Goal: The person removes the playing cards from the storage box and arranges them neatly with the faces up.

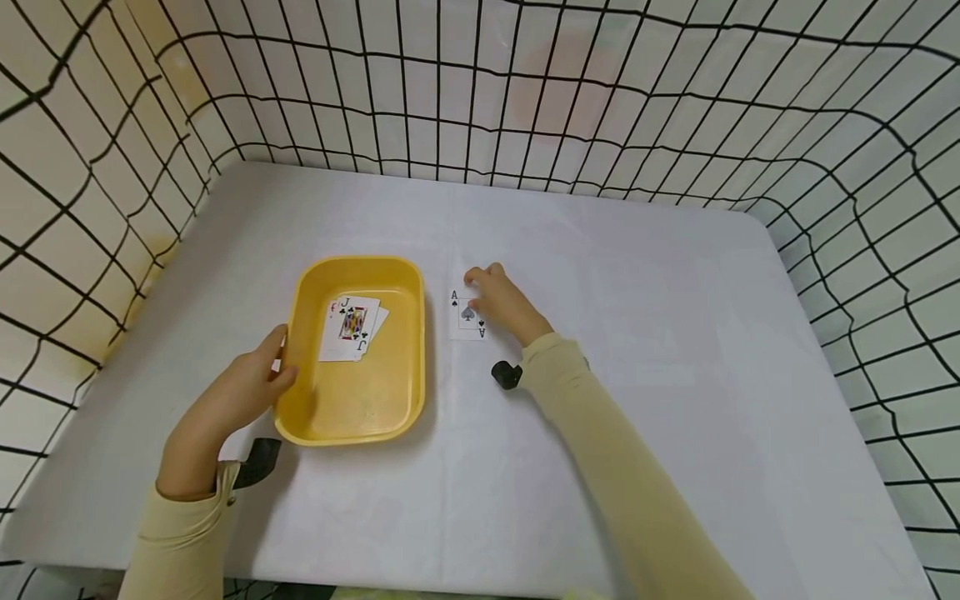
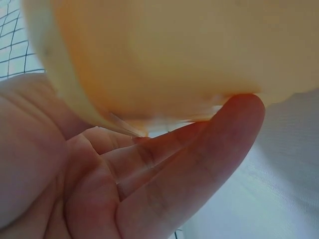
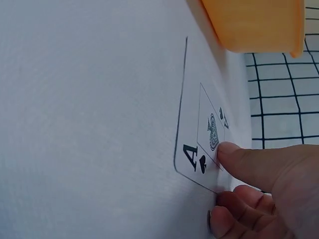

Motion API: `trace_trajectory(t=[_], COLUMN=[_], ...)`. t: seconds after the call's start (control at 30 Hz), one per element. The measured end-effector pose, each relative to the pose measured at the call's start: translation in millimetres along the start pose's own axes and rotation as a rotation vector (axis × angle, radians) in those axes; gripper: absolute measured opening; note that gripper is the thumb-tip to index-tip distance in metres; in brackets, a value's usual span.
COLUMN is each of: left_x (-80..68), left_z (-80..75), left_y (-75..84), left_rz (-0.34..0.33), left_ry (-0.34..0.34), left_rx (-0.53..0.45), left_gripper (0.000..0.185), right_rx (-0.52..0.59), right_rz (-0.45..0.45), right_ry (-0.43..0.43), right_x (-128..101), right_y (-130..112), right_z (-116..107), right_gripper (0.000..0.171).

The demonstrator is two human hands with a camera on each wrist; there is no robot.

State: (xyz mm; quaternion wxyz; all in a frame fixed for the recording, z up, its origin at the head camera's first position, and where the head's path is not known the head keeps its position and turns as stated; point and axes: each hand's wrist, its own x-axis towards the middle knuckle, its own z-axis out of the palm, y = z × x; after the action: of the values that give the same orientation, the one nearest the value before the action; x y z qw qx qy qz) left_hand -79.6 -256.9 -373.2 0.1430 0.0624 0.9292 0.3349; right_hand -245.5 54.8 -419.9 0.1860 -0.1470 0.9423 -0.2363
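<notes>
A yellow tray [image 1: 360, 263] stands on the white table, left of centre. In it lie a few overlapping face-up cards [image 1: 351, 327], a jack of clubs on top. My left hand [image 1: 277, 358] holds the tray's left rim, thumb over the edge. In the left wrist view its fingers [image 2: 199, 149] lie against the tray's [image 2: 174, 59] outer wall. Just right of the tray an ace of spades [image 1: 459, 321] lies flat and face up. My right hand [image 1: 480, 287] pinches it. The thumb [image 3: 234, 154] presses on the ace [image 3: 199, 134], with curled fingers at its near edge.
Black wire mesh [image 1: 675, 125] over pale sheeting walls the table at the back and on both sides. The table's front edge [image 1: 375, 583] runs close below my arms. A black wrist mount [image 1: 506, 375] sits by my right sleeve. The tray's corner [image 3: 254, 25] shows beyond the ace.
</notes>
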Motion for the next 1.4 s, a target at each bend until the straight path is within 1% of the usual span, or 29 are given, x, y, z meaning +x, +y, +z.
trace_trajectory(t=[0.17, 0.27, 0.37, 0.43, 0.53, 0.6, 0.67, 0.83, 0.9, 0.97, 1.1, 1.23, 1.4], left_x=[-1.7, -1.4, -0.3, 0.6, 1.8, 2.1, 2.1, 0.9, 0.6, 0.2, -0.2, 0.0, 0.2], left_z=[-1.4, -1.5, -0.9, -0.6, -0.4, -0.4, -0.5, -0.3, -0.1, -0.4, -0.8, -0.5, -0.4], left_y=[0.1, 0.0, -0.3, -0.5, -0.4, -0.1, 0.2, -0.2, -0.9, -1.6, -2.1, -2.7, -3.9], left_rz=[-0.015, -0.013, -0.005, 0.0, -0.002, -0.007, -0.012, -0.016, -0.012, -0.008, -0.003, 0.007, 0.015], left_ry=[-0.001, -0.001, -0.002, 0.0, 0.002, 0.0, -0.002, -0.006, -0.002, 0.004, 0.013, 0.016, 0.009], left_rx=[0.007, 0.004, -0.004, -0.008, -0.012, -0.013, -0.012, -0.008, -0.005, -0.004, 0.001, 0.005, -0.014], left_gripper=[0.052, 0.05, 0.048, 0.046, 0.044, 0.043, 0.044, 0.046, 0.045, 0.044, 0.045, 0.048, 0.047], right_rx=[0.002, -0.002, -0.014, -0.007, 0.014, 0.027, 0.033, 0.011, -0.008, -0.053, -0.177, -0.265, -0.318], right_rz=[-0.005, -0.019, -0.068, -0.12, -0.204, -0.258, -0.308, -0.381, -0.386, -0.39, -0.353, -0.287, -0.202], right_ry=[0.015, 0.041, 0.092, 0.128, 0.166, 0.173, 0.171, 0.132, 0.095, 0.053, -0.035, -0.092, -0.108], right_x=[0.9, -0.3, -2.8, -5.9, -10.2, -12.5, -13.5, -10.4, -7.8, -4.3, 5.3, 13.1, 15.3], right_y=[-0.5, -0.8, -3.6, -10.1, -26.2, -40.3, -55.6, -95.9, -110.3, -123.1, -141.4, -148.7, -148.5], right_z=[2.5, 1.5, -2.3, -6.9, -13.7, -17.0, -18.8, -14.6, -9.6, -3.3, 15.7, 38.0, 56.8], right_gripper=[0.047, 0.051, 0.054, 0.054, 0.053, 0.052, 0.051, 0.052, 0.054, 0.056, 0.064, 0.071, 0.075])
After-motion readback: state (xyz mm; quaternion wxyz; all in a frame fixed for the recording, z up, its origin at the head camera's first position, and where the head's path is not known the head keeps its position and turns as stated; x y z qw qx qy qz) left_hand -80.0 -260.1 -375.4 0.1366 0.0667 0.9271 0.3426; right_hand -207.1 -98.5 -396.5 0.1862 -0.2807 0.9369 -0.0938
